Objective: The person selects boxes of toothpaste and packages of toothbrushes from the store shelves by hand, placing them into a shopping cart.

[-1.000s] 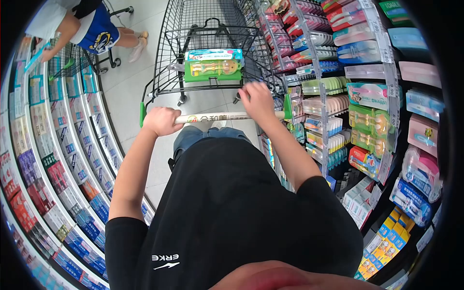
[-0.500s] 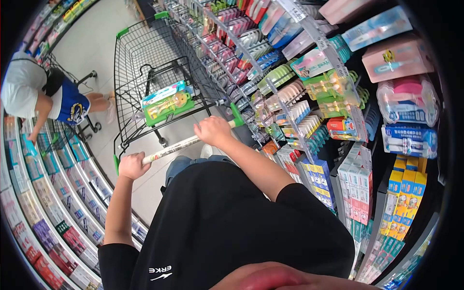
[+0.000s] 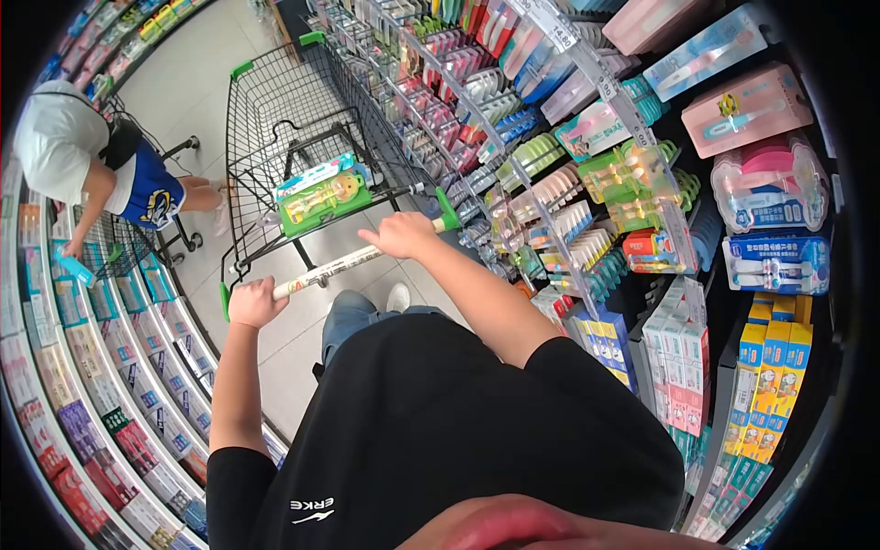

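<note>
A wire shopping cart [image 3: 266, 119] with green corners stands in front of me. Its white handlebar [image 3: 335, 269] runs slantwise between my hands. My left hand [image 3: 257, 302] is wrapped round the bar near its left end. Towards the right end, my right hand [image 3: 401, 236] rests closed on the same bar, its thumb lying along it. In the cart's near part sit a green package [image 3: 323, 203] with a cartoon figure and a light blue one [image 3: 313, 174] behind it.
Racks of hanging toothbrushes [image 3: 632, 183] and boxed goods [image 3: 775, 367] line the right side, close to the cart. Low curved shelves [image 3: 137, 367] run along the left. Another person [image 3: 64, 137] bends there beside a second cart, one hand at a teal box [image 3: 75, 266].
The cart and both my hands appear slightly further right in view. The other person's hand has moved the teal box a little, and my feet show more.
</note>
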`<control>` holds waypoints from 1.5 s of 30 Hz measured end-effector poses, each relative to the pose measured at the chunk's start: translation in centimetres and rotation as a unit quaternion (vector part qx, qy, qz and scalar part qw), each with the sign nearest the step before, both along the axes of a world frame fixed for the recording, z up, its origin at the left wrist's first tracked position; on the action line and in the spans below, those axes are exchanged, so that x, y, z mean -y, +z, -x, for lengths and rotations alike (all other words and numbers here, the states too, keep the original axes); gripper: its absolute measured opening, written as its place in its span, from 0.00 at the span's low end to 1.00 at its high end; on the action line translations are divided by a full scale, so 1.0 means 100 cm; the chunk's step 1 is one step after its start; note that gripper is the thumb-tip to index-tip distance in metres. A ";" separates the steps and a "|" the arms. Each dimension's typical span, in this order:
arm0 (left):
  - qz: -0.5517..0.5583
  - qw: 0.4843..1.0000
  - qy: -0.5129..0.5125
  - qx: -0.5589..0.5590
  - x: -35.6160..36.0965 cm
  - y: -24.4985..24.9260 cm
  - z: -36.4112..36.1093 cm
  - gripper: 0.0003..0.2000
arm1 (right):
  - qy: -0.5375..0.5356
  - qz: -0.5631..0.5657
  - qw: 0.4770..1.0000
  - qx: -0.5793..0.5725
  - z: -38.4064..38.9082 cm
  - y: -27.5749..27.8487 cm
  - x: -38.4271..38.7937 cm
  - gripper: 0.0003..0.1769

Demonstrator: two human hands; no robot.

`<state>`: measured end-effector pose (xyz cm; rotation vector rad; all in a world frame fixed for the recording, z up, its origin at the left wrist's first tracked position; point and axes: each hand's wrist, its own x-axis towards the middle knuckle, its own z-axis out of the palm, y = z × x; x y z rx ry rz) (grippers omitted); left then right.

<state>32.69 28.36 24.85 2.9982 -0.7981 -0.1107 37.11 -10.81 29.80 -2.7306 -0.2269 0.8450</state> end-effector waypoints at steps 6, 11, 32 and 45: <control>-0.053 0.994 0.044 -0.087 0.012 0.016 -0.006 0.21 | 0.046 0.004 0.998 -0.032 -0.016 -0.019 0.006 0.44; -0.097 0.973 0.079 -0.195 0.025 0.038 -0.016 0.19 | 0.026 -0.020 0.978 -0.208 -0.034 -0.011 0.004 0.47; -0.018 0.931 0.149 -0.333 0.013 0.026 -0.037 0.21 | 0.106 0.085 0.987 0.088 -0.008 -0.009 0.029 0.14; -0.080 0.935 0.219 -0.267 0.017 0.053 -0.064 0.19 | 0.110 0.088 0.986 0.092 -0.065 -0.001 0.007 0.13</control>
